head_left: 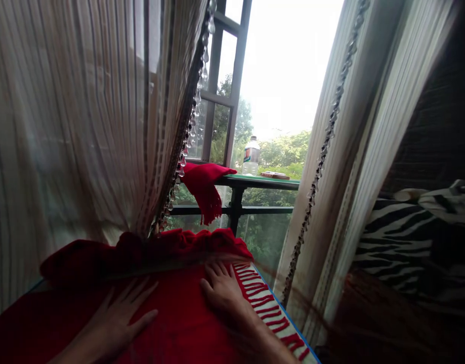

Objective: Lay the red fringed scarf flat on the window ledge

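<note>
A red scarf (179,308) with a fringed right edge lies spread over a pale board with a blue edge. My left hand (116,313) rests flat on the cloth at the left, its fingers spread. Farther right, my right hand (220,285) also presses flat on it, close to the fringe (260,293), fingertips pointing at the far end. Beyond both hands the red cloth (202,242) is bunched in folds along the board's far end. Neither hand holds anything.
Striped sheer curtains (103,121) with bead trim hang left and right (342,202) of an open window. On the ledge stand a plastic bottle (251,156) and a small flat object (275,175); another fringed red cloth (205,189) drapes over the rail. Zebra-striped fabric (399,237) lies at right.
</note>
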A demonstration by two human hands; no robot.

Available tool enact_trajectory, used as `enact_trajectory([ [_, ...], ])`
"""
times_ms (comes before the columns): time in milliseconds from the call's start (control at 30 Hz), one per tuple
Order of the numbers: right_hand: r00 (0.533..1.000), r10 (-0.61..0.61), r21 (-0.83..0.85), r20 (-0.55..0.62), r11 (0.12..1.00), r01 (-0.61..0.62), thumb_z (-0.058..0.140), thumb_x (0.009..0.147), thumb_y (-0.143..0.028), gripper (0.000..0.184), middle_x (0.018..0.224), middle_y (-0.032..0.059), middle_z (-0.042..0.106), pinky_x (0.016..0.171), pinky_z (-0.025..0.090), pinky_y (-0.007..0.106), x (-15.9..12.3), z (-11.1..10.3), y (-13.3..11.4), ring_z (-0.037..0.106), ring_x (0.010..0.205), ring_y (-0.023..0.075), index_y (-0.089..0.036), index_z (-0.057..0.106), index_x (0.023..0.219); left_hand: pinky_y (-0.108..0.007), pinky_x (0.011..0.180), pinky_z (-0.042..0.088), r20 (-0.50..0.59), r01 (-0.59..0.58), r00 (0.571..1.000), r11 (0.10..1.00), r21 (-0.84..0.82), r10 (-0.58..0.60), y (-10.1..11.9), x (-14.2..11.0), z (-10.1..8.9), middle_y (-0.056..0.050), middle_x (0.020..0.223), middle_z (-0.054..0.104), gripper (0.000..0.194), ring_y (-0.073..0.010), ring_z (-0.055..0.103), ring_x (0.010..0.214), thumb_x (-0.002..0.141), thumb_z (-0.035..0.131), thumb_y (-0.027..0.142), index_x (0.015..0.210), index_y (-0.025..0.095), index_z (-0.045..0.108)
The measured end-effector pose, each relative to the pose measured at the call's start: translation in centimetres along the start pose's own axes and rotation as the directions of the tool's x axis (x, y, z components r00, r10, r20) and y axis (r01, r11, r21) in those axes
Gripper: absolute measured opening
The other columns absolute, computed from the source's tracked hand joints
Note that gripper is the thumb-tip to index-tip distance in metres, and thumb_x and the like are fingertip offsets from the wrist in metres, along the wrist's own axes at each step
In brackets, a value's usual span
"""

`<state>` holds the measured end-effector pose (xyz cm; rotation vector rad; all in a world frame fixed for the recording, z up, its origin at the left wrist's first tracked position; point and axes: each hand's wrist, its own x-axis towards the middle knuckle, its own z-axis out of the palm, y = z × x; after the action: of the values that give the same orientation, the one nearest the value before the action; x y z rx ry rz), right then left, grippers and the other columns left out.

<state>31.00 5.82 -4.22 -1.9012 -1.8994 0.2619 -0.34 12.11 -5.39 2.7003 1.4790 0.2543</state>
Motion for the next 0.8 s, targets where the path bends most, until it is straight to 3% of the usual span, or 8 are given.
enact_trajectory([
  [233, 1.0, -0.009, 0.014, -0.006, 1.0, 0.009, 0.041, 0.104, -0.056, 0.065, 0.174, 0.0137, 0.04, 0.134, 0.008, 0.068, -0.3, -0.6, 0.3, 0.028, 0.164, 0.0362, -0.024, 0.045, 0.161, -0.07, 0.129, 0.022, -0.029, -0.027, 0.999, 0.999, 0.023, 0.028, 0.7, 0.2, -0.3, -0.003, 0.172, 0.033, 0.07, -0.0388, 0.028, 0.161, 0.101, 0.05, 0.068, 0.163, 0.037, 0.04],
  [500, 1.0, 0.013, 0.01, -0.02, 1.0, -0.012, 0.04, 0.104, -0.06, 0.066, 0.173, 0.0128, 0.042, 0.135, 0.011, 0.064, -1.0, -1.6, 1.5, 0.029, 0.164, 0.0339, -0.027, 0.047, 0.16, -0.072, 0.128, 0.021, -0.031, -0.04, 0.999, 0.999, 0.007, 0.04, 1.7, 1.3, 0.4, -0.005, 0.173, 0.031, 0.067, -0.0402, 0.028, 0.161, 0.102, 0.05, 0.066, 0.163, 0.038, 0.039],
  [800, 0.999, 0.033, -0.012, -0.018, 0.999, -0.033, 0.04, 0.103, -0.058, 0.068, 0.175, 0.0151, 0.038, 0.134, 0.011, 0.067, -1.6, -2.3, 3.7, 0.028, 0.164, 0.0357, -0.023, 0.045, 0.161, -0.071, 0.13, 0.016, 0.014, -0.047, 0.999, 0.999, 0.009, 0.047, 4.5, 1.8, 0.7, -0.005, 0.174, 0.027, 0.073, -0.0383, 0.023, 0.163, 0.102, 0.044, 0.071, 0.164, 0.034, 0.037],
])
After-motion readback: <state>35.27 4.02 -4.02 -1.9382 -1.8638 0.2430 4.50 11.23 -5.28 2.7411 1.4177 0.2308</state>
